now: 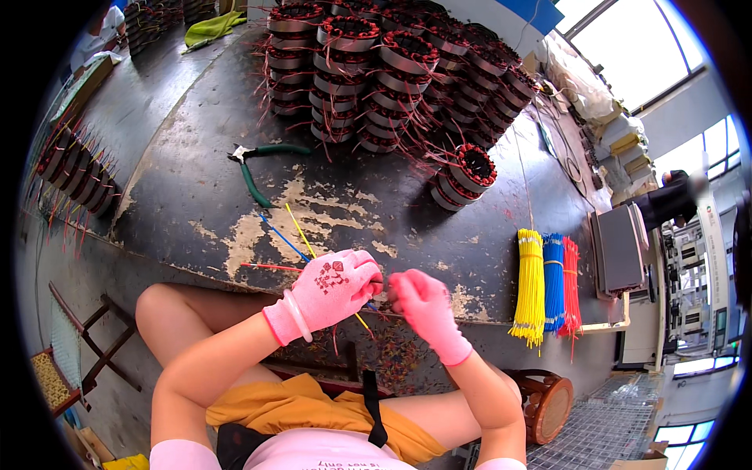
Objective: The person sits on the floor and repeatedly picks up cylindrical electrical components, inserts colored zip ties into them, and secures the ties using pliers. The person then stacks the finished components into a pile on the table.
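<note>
My left hand [330,287], in a pink glove, is closed around a yellow wire [300,229], a blue wire [283,236] and a red wire [269,267]. Their long ends fan out over the worn tabletop, and short ends show below the fingers near the table's front edge. Close to its right, my right hand [427,307], also gloved in pink, has its fingers drawn together; what they pinch, if anything, is too small and blurred to make out. Green-handled pliers [252,174] lie spread beyond the left hand. A short stack of wound motor stators [462,182] stands beyond the right hand.
Tall stacks of stators [368,74] with loose red leads fill the back of the table [188,168]. Bundles of yellow wires [529,286], blue wires [553,274] and red wires [570,286] lie at the right edge. More stators [78,176] lie at far left. A wooden stool [551,407] stands at lower right.
</note>
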Motion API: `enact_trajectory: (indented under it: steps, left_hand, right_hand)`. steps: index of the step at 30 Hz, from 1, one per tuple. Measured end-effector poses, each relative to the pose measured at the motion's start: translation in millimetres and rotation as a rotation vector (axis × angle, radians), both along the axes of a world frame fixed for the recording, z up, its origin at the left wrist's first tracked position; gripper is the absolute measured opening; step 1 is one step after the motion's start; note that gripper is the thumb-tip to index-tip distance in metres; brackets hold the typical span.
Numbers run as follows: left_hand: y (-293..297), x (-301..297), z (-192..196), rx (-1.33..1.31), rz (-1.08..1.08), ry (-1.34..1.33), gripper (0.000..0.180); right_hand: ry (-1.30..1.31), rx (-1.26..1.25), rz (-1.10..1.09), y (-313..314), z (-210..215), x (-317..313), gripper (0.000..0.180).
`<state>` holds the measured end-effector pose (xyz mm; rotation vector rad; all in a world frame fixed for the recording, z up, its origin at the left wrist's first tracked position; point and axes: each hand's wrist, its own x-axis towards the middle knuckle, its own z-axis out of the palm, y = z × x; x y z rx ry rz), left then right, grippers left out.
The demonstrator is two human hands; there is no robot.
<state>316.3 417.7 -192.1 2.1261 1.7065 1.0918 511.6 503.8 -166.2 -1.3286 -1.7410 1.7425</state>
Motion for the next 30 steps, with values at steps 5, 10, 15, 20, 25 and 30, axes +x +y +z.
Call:
enact_trajectory:
  steps: [5,10,15,20,25,30]
  left_hand:
    - [-2.3,-1.9,4.3,-0.021,0.011,-0.018,0.011]
    - [-0.9,-1.3,5.6,-0.032,0.011,0.0,0.011]
    - [1.3,0.2,4.0,-0.005,-0.024,-0.026,0.011]
    - [-2.3,-2.4,4.7,-0.051,-0.029,-0.023,0.013]
    - [-1.3,-1.5,6.2,-0.035,-0.023,-0.039,0.013]
    - [1.1,-2.3,5.8,-0.021,-0.039,-0.037,0.012]
  right_hand:
    - [-0.439,0.548,0.215,-6.1,11.6,47.6,0.027]
    - [-0.329,1.508,0.32,-8.2,15.0,1.7,0.023]
    - [-0.342,1.208,0.356,-2.3,-24.0,-1.2,0.021]
    - [0.081,-0.177,0.18,-0.7,3.9,8.4,0.027]
    - [-0.19,0.55,0.316,5.6,21.2,9.8,0.025]
    - [-0.073,-0.164,0.34,8.4,7.2,-2.3,0.028]
